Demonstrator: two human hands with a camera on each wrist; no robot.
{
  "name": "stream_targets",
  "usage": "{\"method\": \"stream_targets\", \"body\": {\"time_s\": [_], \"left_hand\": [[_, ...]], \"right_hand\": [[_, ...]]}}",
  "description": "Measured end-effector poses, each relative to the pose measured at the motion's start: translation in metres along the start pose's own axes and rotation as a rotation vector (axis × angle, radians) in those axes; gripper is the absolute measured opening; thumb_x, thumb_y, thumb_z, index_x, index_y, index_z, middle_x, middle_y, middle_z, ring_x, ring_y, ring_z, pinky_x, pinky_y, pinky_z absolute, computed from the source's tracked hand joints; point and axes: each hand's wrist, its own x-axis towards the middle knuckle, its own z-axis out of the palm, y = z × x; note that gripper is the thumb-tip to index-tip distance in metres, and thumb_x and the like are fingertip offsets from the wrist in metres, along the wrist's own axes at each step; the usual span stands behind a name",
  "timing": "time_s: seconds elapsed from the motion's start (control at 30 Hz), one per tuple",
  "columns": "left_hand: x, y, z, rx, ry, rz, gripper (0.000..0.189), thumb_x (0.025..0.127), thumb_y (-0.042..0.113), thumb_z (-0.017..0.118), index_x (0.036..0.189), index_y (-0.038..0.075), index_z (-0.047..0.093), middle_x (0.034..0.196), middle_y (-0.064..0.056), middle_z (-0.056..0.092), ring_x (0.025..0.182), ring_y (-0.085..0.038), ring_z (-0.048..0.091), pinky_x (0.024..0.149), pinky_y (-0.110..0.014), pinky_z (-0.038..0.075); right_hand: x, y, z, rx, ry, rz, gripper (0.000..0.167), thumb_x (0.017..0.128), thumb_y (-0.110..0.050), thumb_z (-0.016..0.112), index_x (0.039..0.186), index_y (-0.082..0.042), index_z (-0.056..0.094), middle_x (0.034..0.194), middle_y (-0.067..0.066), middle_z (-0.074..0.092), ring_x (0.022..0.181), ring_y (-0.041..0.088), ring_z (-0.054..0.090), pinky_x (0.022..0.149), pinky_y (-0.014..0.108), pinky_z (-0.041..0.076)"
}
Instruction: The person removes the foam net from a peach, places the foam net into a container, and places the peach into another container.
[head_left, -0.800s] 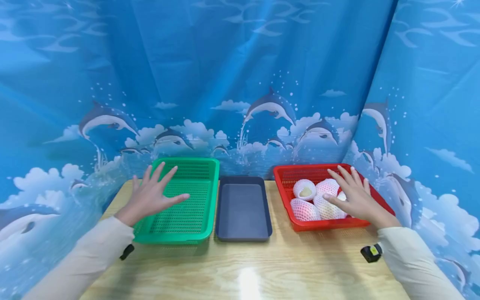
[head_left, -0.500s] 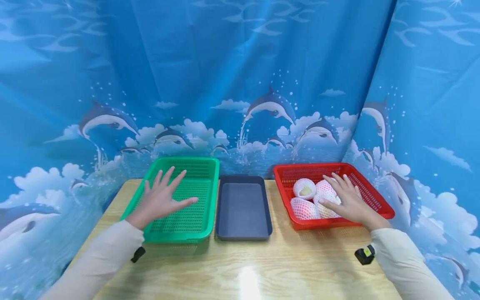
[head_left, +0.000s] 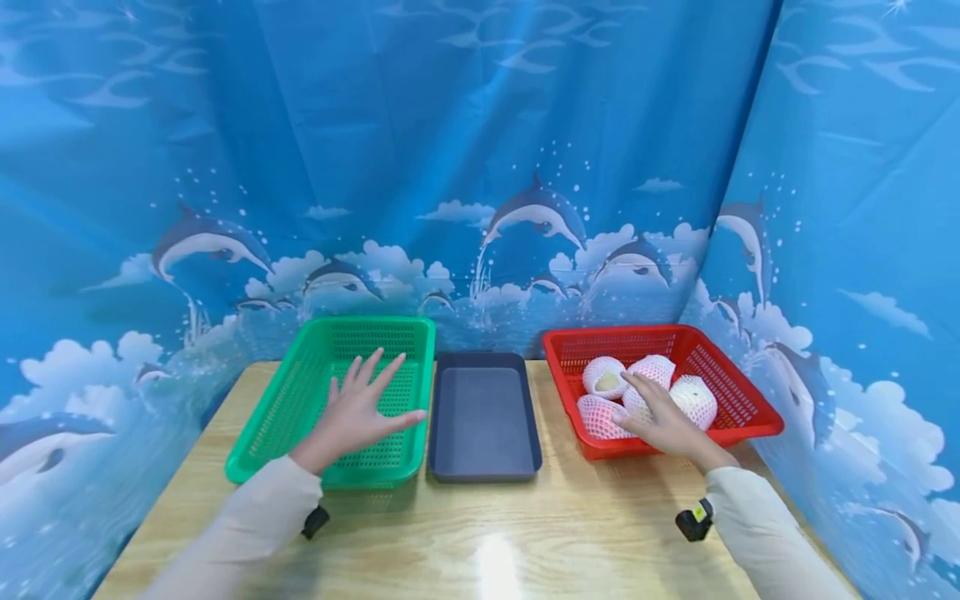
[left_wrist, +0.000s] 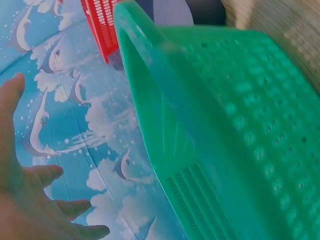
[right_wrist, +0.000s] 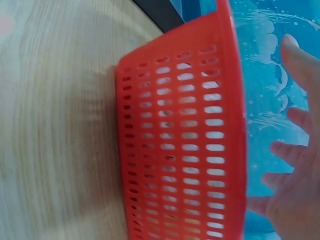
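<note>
Several round things in pink-and-white foam nets, which look like fruit, lie in the red basket (head_left: 738, 400). A pale yellowish patch shows through the net of the back-left one (head_left: 604, 377). My right hand (head_left: 663, 423) is over the basket's front rim, fingers extended above the netted things, partly covering them; it holds nothing. In the right wrist view its fingers (right_wrist: 285, 152) are spread beside the basket's rim. My left hand (head_left: 358, 421) hovers above the green basket (head_left: 429, 375) with its fingers spread. The left wrist view shows that hand (left_wrist: 25, 205) apart from the green rim.
A shallow dark grey tray (head_left: 486, 417) stands between the two baskets. All three rest on a light wooden table (head_left: 450, 533). A blue curtain (head_left: 420, 167) printed with dolphins hangs behind and along the sides.
Both hands have moved inward: the left to the right across the green basket, the right to the left over the netted things. The rightmost netted thing is now uncovered. Baskets and tray stay put.
</note>
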Motion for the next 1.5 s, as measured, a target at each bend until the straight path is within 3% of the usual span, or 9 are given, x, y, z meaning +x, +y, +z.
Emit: {"method": "stream_targets", "body": {"time_s": [0.3, 0.7, 1.03, 1.33, 1.5], "left_hand": [[0.000, 0.015, 0.019, -0.105, -0.003, 0.032, 0.100, 0.075, 0.073, 0.060, 0.154, 0.025, 0.022, 0.159, -0.015, 0.012, 0.142, -0.049, 0.005, 0.106, -0.076, 0.007], [-0.001, 0.034, 0.037, -0.240, -0.069, -0.007, 0.099, 0.075, 0.068, 0.066, 0.154, 0.031, 0.018, 0.161, -0.008, 0.007, 0.144, -0.043, 0.000, 0.103, -0.077, 0.016], [-0.005, 0.044, 0.045, -0.310, -0.087, 0.011, 0.098, 0.073, 0.070, 0.066, 0.152, 0.037, 0.019, 0.161, -0.003, 0.006, 0.146, -0.039, 0.000, 0.103, -0.077, 0.019], [-0.006, 0.050, 0.049, -0.367, -0.102, 0.035, 0.097, 0.073, 0.068, 0.068, 0.152, 0.035, 0.022, 0.161, -0.002, 0.009, 0.146, -0.038, 0.006, 0.103, -0.076, 0.022], [-0.007, 0.054, 0.054, -0.431, -0.122, 0.074, 0.092, 0.075, 0.063, 0.070, 0.150, 0.042, 0.021, 0.161, 0.002, 0.010, 0.146, -0.036, 0.010, 0.104, -0.075, 0.022]], "right_hand": [[0.004, 0.004, 0.013, 0.080, 0.032, -0.010, 0.068, 0.090, -0.027, 0.066, 0.143, 0.003, 0.036, 0.144, 0.031, 0.034, 0.133, 0.050, 0.029, 0.105, 0.069, 0.028], [0.008, 0.008, 0.022, 0.087, 0.079, -0.043, 0.067, 0.082, -0.017, 0.075, 0.138, 0.004, 0.044, 0.137, 0.030, 0.046, 0.127, 0.049, 0.040, 0.103, 0.066, 0.034], [0.020, 0.013, 0.019, 0.101, -0.118, -0.029, 0.062, 0.084, -0.019, 0.074, 0.136, 0.002, 0.048, 0.136, 0.023, 0.051, 0.120, 0.042, 0.048, 0.098, 0.062, 0.042], [0.041, 0.024, 0.018, 0.131, -0.287, 0.106, 0.066, 0.083, -0.023, 0.075, 0.140, -0.004, 0.047, 0.141, 0.022, 0.046, 0.124, 0.039, 0.042, 0.104, 0.059, 0.038], [0.047, 0.027, 0.023, 0.167, -0.339, 0.181, 0.070, 0.079, -0.022, 0.078, 0.140, -0.006, 0.047, 0.140, 0.023, 0.043, 0.115, 0.034, 0.042, 0.097, 0.049, 0.044]]}}
